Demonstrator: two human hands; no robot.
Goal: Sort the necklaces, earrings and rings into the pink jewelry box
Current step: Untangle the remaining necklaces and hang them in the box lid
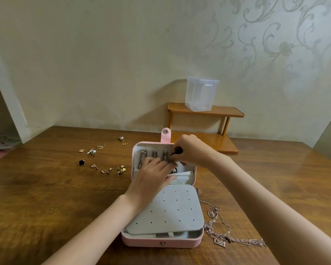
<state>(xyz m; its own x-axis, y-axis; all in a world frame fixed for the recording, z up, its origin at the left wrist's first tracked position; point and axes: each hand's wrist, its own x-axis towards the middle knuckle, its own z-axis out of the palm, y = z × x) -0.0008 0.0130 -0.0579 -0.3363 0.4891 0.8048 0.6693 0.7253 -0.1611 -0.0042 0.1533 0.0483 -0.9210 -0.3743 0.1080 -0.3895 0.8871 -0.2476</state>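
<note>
Head view: pink jewelry box [161,241] lies open, grey-lined, chains hooked inside.

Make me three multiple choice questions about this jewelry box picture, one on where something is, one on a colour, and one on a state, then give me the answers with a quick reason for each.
1. Where do the loose earrings lie?
A. On the table left of the pink jewelry box
B. On the wooden shelf
C. Inside the clear container

2. What colour is the perforated earring panel in the box?
A. Black
B. Grey
C. Gold

3. What state is the jewelry box in?
A. Snapped shut
B. Open, with both hands in its lid
C. Upside down

Answers:
1 A: the earrings are scattered on the table to the box's left, while necklaces lie to its right.
2 B: the dotted panel is pale grey.
3 B: the lid stands open; the left hand rests on its pocket and the right hand pinches a black cord necklace by the hooks.
</note>
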